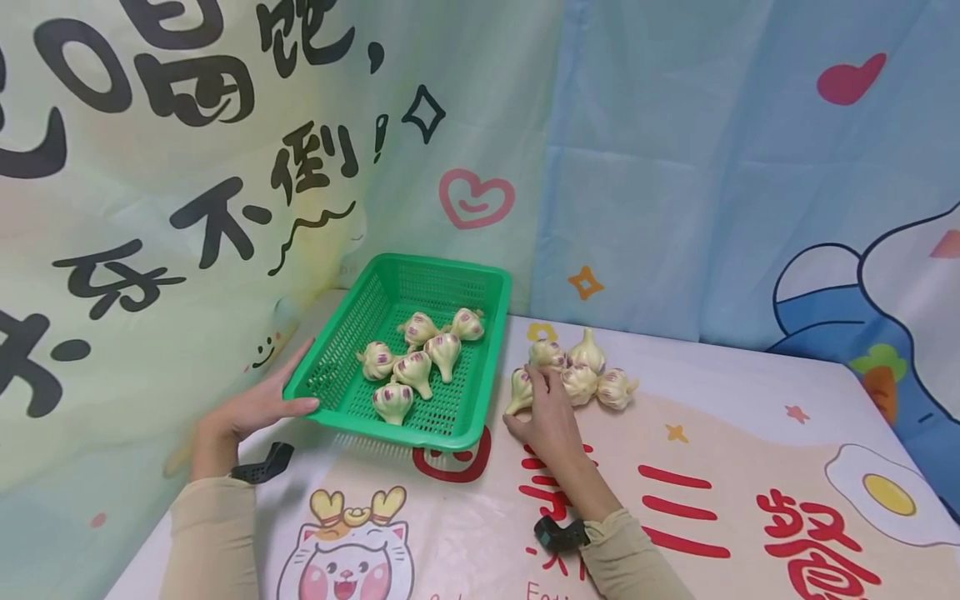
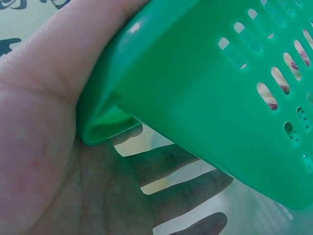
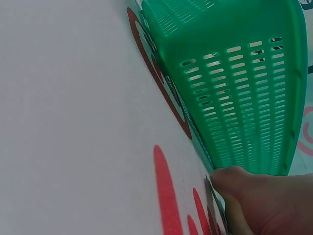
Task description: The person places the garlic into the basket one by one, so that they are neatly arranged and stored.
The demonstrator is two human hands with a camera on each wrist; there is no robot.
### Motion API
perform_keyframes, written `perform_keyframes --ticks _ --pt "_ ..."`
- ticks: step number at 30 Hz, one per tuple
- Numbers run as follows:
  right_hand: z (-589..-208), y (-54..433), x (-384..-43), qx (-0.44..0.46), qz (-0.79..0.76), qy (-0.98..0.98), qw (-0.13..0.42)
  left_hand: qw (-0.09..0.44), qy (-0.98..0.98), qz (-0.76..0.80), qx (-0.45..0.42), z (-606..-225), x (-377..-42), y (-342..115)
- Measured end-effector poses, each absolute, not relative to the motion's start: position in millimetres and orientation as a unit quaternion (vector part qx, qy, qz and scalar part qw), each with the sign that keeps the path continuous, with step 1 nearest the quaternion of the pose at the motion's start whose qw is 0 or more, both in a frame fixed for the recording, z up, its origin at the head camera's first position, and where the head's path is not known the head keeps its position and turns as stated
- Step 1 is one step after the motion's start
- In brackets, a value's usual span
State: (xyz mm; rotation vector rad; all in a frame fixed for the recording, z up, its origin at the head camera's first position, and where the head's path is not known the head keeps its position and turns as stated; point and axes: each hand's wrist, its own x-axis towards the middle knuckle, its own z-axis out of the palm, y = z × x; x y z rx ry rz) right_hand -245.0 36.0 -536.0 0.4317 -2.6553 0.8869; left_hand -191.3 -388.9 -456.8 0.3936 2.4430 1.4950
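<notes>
A green plastic basket holds several garlic bulbs with purple marks. My left hand grips its near left corner, the thumb over the rim and the fingers beneath, as the left wrist view shows. To the right of the basket, several more garlic bulbs lie in a cluster on the table. At the left of this cluster my right hand holds a garlic bulb between thumb and fingers; the fingers partly hide it. In the right wrist view only the thumb shows, near the basket's base.
A printed cloth with red characters and cartoon figures covers the table. Printed curtains stand behind and to the left, close to the basket. Both wrists carry small black devices.
</notes>
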Motion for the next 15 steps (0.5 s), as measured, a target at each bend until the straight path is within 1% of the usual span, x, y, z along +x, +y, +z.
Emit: perform_keyframes --ticks 6,15 --pt "-534.6 35.4 -244.5 0.157 0.317 -0.919 0.173 0.124 0.84 0.512 0.132 -458.1 -190.3 -388.8" --pt "-532.0 36.7 -242.9 0.147 0.323 -0.922 0.151 0.122 0.841 0.51 0.134 -457.8 -191.5 -388.9"
